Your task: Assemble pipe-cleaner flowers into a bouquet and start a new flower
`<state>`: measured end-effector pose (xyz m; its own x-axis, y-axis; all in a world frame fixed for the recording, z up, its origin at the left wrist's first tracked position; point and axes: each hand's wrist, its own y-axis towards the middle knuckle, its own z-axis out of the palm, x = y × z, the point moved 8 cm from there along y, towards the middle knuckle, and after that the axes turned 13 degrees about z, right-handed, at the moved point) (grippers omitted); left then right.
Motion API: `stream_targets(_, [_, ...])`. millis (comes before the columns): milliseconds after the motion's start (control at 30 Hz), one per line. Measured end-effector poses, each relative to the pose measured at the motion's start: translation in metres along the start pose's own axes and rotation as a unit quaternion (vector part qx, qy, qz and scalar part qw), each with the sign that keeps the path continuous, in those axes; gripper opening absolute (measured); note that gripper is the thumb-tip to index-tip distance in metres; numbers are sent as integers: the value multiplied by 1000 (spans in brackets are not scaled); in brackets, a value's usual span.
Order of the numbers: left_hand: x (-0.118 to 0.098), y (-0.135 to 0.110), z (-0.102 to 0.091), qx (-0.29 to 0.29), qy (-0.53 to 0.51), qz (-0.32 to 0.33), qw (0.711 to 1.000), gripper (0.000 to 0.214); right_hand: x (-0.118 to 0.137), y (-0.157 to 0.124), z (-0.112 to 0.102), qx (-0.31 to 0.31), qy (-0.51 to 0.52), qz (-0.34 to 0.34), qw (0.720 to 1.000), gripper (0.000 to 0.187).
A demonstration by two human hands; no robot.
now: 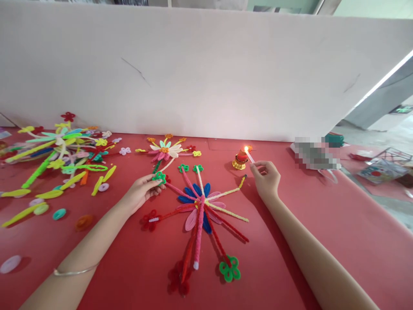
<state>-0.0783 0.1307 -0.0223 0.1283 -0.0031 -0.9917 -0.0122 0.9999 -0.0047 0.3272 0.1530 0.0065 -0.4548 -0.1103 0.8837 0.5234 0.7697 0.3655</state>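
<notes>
My left hand [143, 189] pinches a small green pipe-cleaner flower [159, 177] at the tip of a pink stem, part of a pink and blue pipe-cleaner flower bundle [200, 206] lying on the red table. My right hand [266, 177] holds a thin white stick [249, 156] with its far end in the flame of a small red candle in a gold holder [240, 160]. A white and pink pipe-cleaner flower [165, 150] lies just beyond the left hand.
A heap of colourful pipe-cleaner flowers and stems [58, 150] covers the table's left side, with loose round pieces [59, 213] nearer me. A white board [206, 73] stands along the back edge. Boxes and clutter [380, 168] sit at the far right.
</notes>
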Motion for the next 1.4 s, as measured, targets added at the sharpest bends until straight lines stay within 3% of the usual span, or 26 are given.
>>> stream_targets(200, [-2,0,0,-7,0,3,1000,24,4,-1,-2,-12,-8,-13,1000,16])
stream_targets(467, [-1,1,1,-1,3,5,1000,23,-7,1,0,2,-4,53,999,17])
stream_targets(633, [1,1,-1,3,3,6,1000,22,-7,1,0,6,-4,61,998,20])
stream_targets(1233, [-1,-1,1,6,13,9,1000,21,-9,3,1,4,5,39,999,24])
stream_targets(1400, [-1,-1,1,5,15,5,1000,22,-2,1,1,-1,-17,1,1000,20])
